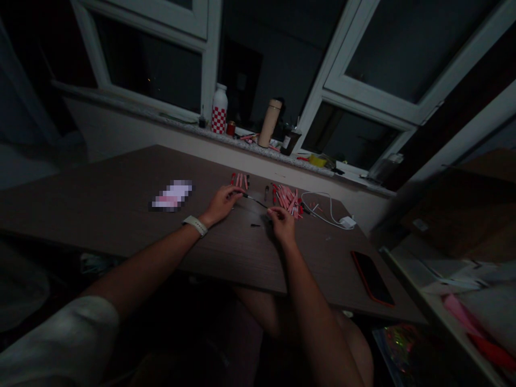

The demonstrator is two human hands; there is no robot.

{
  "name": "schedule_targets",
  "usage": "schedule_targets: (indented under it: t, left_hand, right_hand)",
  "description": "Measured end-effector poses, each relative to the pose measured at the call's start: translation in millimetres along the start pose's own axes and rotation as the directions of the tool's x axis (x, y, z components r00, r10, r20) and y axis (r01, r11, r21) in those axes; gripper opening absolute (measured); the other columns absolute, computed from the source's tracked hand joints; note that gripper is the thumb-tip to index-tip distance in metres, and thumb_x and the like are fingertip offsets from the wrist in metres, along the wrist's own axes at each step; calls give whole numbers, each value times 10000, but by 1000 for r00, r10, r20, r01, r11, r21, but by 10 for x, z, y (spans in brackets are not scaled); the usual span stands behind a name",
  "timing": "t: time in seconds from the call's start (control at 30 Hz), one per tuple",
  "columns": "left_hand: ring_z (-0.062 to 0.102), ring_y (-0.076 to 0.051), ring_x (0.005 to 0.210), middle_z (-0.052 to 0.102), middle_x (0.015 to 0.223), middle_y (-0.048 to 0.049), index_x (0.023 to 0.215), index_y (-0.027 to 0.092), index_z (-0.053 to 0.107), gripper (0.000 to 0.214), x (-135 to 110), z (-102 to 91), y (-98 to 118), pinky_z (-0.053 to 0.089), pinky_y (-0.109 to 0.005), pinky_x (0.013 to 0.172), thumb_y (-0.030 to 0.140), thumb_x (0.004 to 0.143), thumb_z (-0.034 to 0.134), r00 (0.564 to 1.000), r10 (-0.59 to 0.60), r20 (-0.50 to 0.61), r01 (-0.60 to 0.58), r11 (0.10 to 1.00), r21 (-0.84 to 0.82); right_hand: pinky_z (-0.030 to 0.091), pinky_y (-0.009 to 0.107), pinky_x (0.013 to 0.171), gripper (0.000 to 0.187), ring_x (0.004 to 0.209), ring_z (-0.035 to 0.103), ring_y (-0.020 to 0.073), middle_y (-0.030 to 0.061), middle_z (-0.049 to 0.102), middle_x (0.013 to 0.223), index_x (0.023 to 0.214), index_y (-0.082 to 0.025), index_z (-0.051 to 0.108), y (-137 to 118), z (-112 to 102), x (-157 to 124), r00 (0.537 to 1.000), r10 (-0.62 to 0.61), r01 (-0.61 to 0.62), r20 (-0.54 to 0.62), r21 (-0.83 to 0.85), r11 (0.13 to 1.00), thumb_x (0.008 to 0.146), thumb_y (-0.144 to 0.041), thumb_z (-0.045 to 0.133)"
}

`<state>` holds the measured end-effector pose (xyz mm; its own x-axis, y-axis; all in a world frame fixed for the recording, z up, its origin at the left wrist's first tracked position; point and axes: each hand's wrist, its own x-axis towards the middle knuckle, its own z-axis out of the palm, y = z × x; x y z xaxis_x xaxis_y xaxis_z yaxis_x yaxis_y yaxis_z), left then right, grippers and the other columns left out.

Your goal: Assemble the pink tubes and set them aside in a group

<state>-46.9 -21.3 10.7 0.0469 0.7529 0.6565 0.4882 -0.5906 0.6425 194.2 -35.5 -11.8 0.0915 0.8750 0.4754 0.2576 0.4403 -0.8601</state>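
Between my two hands, above the table, stretches a thin dark stick (257, 201) with a shiny middle; its exact kind is too dim to make out. The fingertips of my left hand (221, 205) pinch its thicker black end. My right hand (283, 224) pinches the other end, which its fingers partly hide. Just past my right hand lies a heap of pink tubes (287, 198) with red, black and silver parts. Several more pink tubes (241, 180) lie side by side beyond my left hand. A small dark piece (255, 226) rests on the table below the stick.
A white charger (347, 222) with a looped cable lies right of the heap. An orange-edged phone (371, 278) is near the right table edge, a blurred bright screen (172, 194) on the left. A checkered bottle (219, 110) and a beige flask (270, 122) stand on the windowsill.
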Motion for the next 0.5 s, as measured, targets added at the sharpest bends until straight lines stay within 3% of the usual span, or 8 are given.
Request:
schedule_targets:
  t: [0.13,0.3,0.5]
  left_hand:
    - [618,-212,915,724,1051,-66,1045,193,729,285,-14,-3,51,481,-345,832,402,927,575,999,12,52,-11,1000,-21]
    - [637,-198,827,737,991,-63,1048,180,717,313,-37,46,92,506,-333,772,414,842,684,995,-71,72,78,991,-109]
    - [692,-222,953,725,1039,-94,1075,167,623,427,-63,127,119,543,-343,827,421,765,769,981,-134,138,171,936,-308]
  right_hand:
    - [458,280,687,276,696,590,166,38,722,795,854,-180,766,20,24,-4,1000,11,-12,26,22,1000,767,-440,729]
    - [459,267,617,341,643,603,159,32,719,721,843,-173,760,-15,79,-26,990,108,-119,92,125,985,690,-476,790]
    - [476,265,585,413,582,647,156,45,742,711,842,-170,731,-114,137,-83,964,177,-223,196,244,944,618,-499,843]
